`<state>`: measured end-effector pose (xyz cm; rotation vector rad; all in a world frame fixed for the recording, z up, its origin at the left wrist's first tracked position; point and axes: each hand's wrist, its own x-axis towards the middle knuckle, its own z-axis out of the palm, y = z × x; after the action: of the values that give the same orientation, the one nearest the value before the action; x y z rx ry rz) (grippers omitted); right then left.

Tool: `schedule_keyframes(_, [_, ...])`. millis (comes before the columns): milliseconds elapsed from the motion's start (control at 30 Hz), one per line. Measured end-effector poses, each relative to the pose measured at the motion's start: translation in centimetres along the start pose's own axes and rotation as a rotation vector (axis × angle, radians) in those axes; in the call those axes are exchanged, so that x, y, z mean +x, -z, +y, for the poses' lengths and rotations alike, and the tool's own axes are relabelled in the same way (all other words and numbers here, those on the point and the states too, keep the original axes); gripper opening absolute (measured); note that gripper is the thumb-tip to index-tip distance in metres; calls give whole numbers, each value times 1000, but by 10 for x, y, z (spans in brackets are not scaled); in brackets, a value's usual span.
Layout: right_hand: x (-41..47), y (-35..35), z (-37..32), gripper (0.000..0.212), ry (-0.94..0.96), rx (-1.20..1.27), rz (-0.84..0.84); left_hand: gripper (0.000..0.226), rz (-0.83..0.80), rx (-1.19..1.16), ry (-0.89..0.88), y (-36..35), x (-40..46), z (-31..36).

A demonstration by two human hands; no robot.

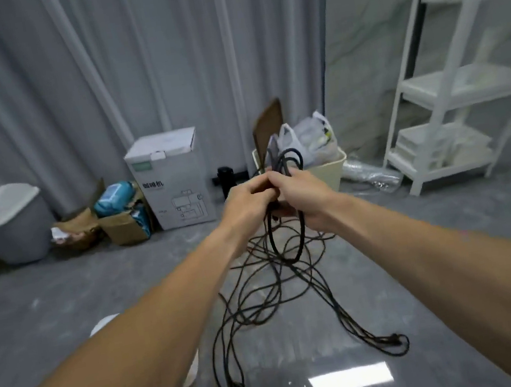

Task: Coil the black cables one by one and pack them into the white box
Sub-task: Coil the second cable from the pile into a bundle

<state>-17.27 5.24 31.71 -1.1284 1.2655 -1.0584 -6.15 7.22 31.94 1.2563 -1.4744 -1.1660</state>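
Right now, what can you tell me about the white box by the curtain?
The white box is a tall cardboard carton standing upright on the grey floor, against the grey curtain. Its top flaps are shut, held by a tab in front. The front carries a small green label near the top, dark printed characters, and a line drawing of a machine lower down. Neither hand touches it, and no cable is in it yet. A torn brown carton sits close on its left; whether they touch is unclear.

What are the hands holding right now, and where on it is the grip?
Both hands, left and right, hold a bundle of black cable. The grip is around the middle of its loops, while the rest trails down to the floor.
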Motion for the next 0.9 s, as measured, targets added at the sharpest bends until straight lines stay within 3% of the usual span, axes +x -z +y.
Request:
schedule_keyframes(167, [-64, 35, -118, 26, 113, 66, -187, 32, -12, -63, -151, 25, -33, 120])
schedule_keyframes(333, [-137, 55, -198, 18, 158, 70, -291, 24, -58, -28, -231, 37, -85, 214])
schedule_keyframes(667, [-261, 63, -319, 27, 312, -76, -344, 25, -26, 24, -285, 51, -178, 357])
schedule_keyframes(800, [-295, 70, -346, 25, 326, -133, -423, 38, -36, 4, -275, 55, -212, 394])
schedule_keyframes(900, [-321, 69, -356, 23, 389, -222, -439, 35, -92, -37, -268, 53, -233, 409])
